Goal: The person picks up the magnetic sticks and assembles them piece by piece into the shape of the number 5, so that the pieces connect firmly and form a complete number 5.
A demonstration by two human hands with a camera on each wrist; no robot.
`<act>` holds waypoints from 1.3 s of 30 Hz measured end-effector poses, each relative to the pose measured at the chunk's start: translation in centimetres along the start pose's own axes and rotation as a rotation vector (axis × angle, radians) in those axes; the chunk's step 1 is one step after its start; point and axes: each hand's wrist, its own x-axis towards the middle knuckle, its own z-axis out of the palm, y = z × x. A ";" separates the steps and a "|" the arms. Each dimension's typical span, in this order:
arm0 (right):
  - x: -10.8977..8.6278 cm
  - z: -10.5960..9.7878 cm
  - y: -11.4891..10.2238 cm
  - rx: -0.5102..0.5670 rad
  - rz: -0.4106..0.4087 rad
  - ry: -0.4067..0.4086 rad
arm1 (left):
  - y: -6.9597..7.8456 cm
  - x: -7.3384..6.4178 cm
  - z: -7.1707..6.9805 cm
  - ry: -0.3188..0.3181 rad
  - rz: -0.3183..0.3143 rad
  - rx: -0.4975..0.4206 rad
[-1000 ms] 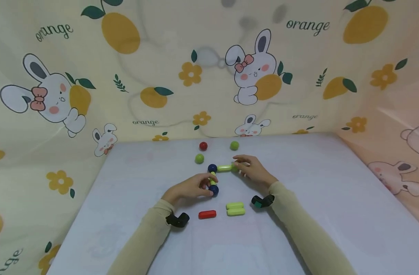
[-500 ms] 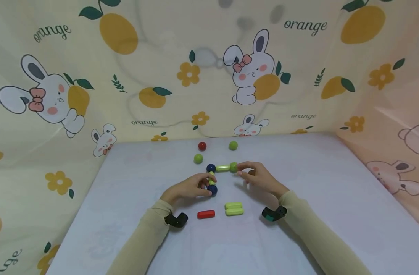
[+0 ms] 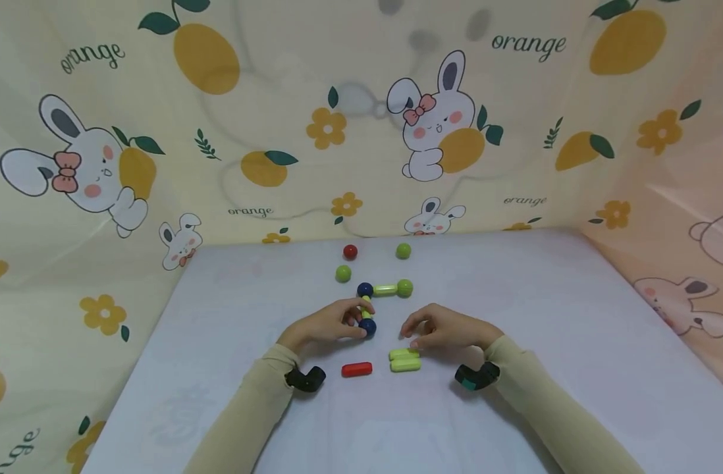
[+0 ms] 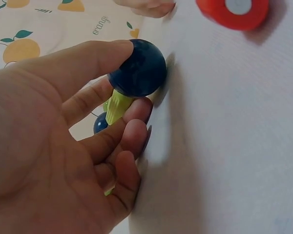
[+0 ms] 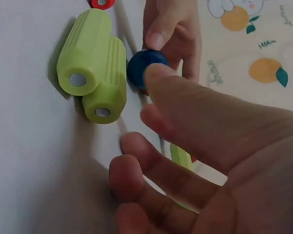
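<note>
My sleeved forearms (image 3: 245, 411) angle inward toward the tabletop's (image 3: 551, 289) far edge. My left hand (image 3: 324, 324), nearer the left edge, grips with thumb (image 4: 85, 61) and bent fingers (image 4: 134, 137). My right hand (image 3: 447, 328), nearer the right edge, holds nothing, its fingers loosely bent, thumb apart.

Cream backdrop (image 3: 302, 39), printed rabbits (image 3: 425, 153), yellow flowers (image 3: 326, 128), green leaves (image 3: 494, 135), 1 white tabletop (image 3: 551, 296), faint grey shadows (image 3: 425, 41) high up

Left hand (image 4: 63, 136) partly hides yellow-green rod (image 4: 117, 106); red rod (image 4: 237, 20) cropped, left-wrist view.
</note>
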 end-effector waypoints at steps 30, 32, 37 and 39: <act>0.2 0.3 -0.2 -0.082 -0.040 0.171 | 0.0 -0.1 0.2 0.010 -0.011 -0.010; 0.3 0.4 -0.2 -0.083 -0.038 0.214 | 0.1 -0.1 0.2 0.009 -0.011 -0.011; 0.5 0.8 -0.3 -0.089 -0.015 0.295 | 0.3 -0.2 0.2 0.008 -0.012 -0.008; 0.6 0.9 -0.3 -0.094 -0.008 0.316 | 0.3 -0.2 0.2 0.008 -0.016 -0.005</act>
